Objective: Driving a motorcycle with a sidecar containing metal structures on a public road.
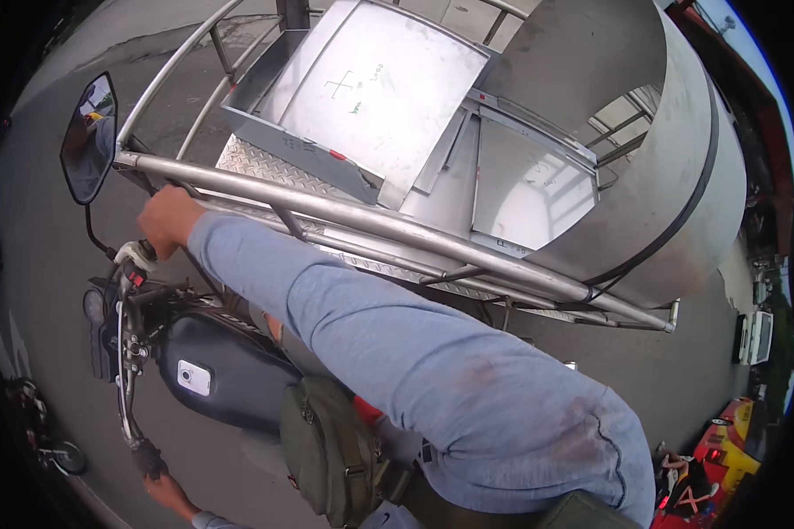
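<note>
I sit astride a motorcycle whose handlebar [134, 351] stands at the left of the head view. My right hand [169, 220], at the end of a long blue-grey sleeve, is closed round the upper grip, just beside the steel rail [344, 210] of a sidecar. Lower down, my left hand [169, 495] is at the dark lower grip [148, 460], its fingers curled against it and partly hidden. Between my arms lie the black fuel tank [225, 366] with its pale square cap [194, 377] and an olive-green bag [326, 450] at my waist.
Sheet-metal panels [379, 88] and a large rolled metal sheet [679, 176] with a black strap [679, 225] load the sidecar. A mirror [88, 139] rises by the rail. Another motorcycle [53, 441], a white vehicle [755, 338] and a red-yellow vehicle [723, 454] stand around on the road.
</note>
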A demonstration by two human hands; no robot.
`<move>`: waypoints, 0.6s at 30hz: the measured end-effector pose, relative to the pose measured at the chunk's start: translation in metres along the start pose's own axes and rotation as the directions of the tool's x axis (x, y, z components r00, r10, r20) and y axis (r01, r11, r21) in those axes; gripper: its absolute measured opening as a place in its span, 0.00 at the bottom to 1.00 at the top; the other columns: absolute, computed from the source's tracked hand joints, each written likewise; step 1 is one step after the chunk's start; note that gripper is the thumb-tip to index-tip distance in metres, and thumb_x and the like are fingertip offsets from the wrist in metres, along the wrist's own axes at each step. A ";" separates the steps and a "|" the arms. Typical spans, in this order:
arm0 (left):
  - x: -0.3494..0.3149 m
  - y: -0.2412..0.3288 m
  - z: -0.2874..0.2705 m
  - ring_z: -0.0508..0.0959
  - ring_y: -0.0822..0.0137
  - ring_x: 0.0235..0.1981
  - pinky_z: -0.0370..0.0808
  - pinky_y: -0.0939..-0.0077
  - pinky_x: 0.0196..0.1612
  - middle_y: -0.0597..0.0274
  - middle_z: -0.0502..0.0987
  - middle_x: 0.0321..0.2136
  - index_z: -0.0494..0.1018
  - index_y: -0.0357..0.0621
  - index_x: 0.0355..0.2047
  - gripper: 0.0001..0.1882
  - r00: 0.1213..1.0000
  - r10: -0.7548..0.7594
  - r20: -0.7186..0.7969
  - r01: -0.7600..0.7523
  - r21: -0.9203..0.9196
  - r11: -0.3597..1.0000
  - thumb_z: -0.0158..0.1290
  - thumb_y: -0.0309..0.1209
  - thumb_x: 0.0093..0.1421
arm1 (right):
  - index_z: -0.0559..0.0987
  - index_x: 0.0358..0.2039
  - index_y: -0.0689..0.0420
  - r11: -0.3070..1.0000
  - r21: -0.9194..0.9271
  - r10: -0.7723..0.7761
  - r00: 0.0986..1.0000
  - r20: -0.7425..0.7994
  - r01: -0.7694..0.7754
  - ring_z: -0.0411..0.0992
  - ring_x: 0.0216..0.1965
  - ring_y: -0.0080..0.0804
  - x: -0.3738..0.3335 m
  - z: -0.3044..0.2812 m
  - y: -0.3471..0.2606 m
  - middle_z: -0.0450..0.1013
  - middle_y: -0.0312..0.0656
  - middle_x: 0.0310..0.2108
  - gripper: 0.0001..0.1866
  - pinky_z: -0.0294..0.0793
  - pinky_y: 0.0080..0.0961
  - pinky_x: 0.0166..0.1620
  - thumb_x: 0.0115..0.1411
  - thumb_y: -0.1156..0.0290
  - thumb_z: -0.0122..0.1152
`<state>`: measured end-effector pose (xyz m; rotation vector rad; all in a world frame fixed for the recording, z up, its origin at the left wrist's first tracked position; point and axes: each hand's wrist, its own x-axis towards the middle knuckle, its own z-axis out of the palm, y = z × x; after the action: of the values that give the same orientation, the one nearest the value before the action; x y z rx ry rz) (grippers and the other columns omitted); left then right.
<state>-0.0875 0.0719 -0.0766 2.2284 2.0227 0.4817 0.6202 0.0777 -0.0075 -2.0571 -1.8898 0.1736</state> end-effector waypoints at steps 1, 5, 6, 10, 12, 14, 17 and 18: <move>0.003 -0.006 0.001 0.85 0.35 0.60 0.78 0.44 0.61 0.38 0.86 0.61 0.86 0.29 0.61 0.30 1.000 -0.020 -0.003 0.020 0.020 1.000 0.66 0.43 0.69 | 0.98 0.43 0.49 1.000 0.002 -0.008 1.000 -0.022 0.008 0.93 0.46 0.52 0.000 0.004 0.003 0.93 0.47 0.43 0.21 0.92 0.46 0.51 0.48 0.55 0.84; -0.020 0.029 -0.007 0.86 0.33 0.58 0.78 0.44 0.61 0.36 0.87 0.59 0.85 0.28 0.63 0.33 0.997 -0.076 0.018 0.074 0.116 0.991 0.67 0.45 0.68 | 0.98 0.44 0.47 1.000 -0.003 -0.026 1.000 -0.011 0.026 0.93 0.47 0.52 -0.003 0.016 0.000 0.93 0.47 0.43 0.22 0.92 0.46 0.52 0.49 0.54 0.84; -0.020 0.031 -0.009 0.86 0.33 0.58 0.78 0.44 0.61 0.36 0.87 0.59 0.85 0.28 0.63 0.33 0.997 -0.074 0.020 0.072 0.120 0.990 0.67 0.45 0.68 | 0.98 0.44 0.47 1.000 0.001 -0.023 1.000 -0.010 0.023 0.93 0.47 0.52 -0.002 0.013 0.000 0.93 0.47 0.43 0.22 0.92 0.46 0.52 0.49 0.54 0.84; -0.025 0.059 -0.014 0.85 0.32 0.58 0.78 0.42 0.61 0.36 0.87 0.60 0.84 0.30 0.66 0.34 0.996 -0.085 -0.003 0.084 0.162 0.983 0.67 0.45 0.69 | 0.98 0.44 0.48 0.998 -0.017 -0.056 0.997 0.046 0.057 0.93 0.48 0.53 -0.002 0.008 0.004 0.93 0.47 0.44 0.21 0.92 0.49 0.53 0.51 0.54 0.83; -0.022 0.041 -0.012 0.84 0.33 0.62 0.78 0.41 0.63 0.37 0.84 0.65 0.85 0.31 0.65 0.32 0.992 -0.125 0.002 0.124 0.146 0.981 0.66 0.44 0.70 | 0.97 0.45 0.52 0.996 -0.020 -0.089 0.992 0.093 0.091 0.92 0.49 0.55 -0.003 0.000 0.003 0.93 0.48 0.45 0.21 0.92 0.52 0.53 0.54 0.55 0.82; -0.029 0.018 -0.004 0.84 0.33 0.61 0.78 0.41 0.63 0.38 0.85 0.64 0.86 0.31 0.64 0.31 0.995 -0.078 -0.058 0.086 0.151 0.985 0.67 0.44 0.70 | 0.98 0.45 0.51 0.995 -0.044 -0.084 0.990 0.109 0.089 0.92 0.49 0.55 -0.008 -0.003 -0.002 0.93 0.49 0.45 0.21 0.92 0.51 0.53 0.54 0.56 0.81; -0.016 -0.003 0.005 0.84 0.31 0.61 0.78 0.41 0.65 0.40 0.85 0.63 0.87 0.31 0.62 0.31 0.985 0.132 -0.108 -0.102 0.242 0.965 0.69 0.43 0.67 | 0.98 0.44 0.52 0.996 -0.062 -0.056 0.995 0.086 0.062 0.93 0.47 0.55 -0.006 -0.007 0.004 0.93 0.50 0.44 0.19 0.92 0.50 0.51 0.53 0.57 0.81; -0.015 -0.020 -0.007 0.83 0.30 0.63 0.77 0.41 0.68 0.42 0.85 0.66 0.87 0.31 0.62 0.30 0.996 0.074 -0.053 -0.062 0.205 0.977 0.68 0.43 0.67 | 0.97 0.43 0.54 0.994 -0.034 -0.103 0.989 0.103 0.107 0.92 0.47 0.56 -0.007 -0.012 -0.009 0.92 0.52 0.43 0.19 0.92 0.51 0.50 0.53 0.59 0.80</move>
<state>-0.1096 0.0588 -0.0782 2.4349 2.1184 0.3671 0.6152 0.0693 0.0060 -2.0027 -2.0722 0.2194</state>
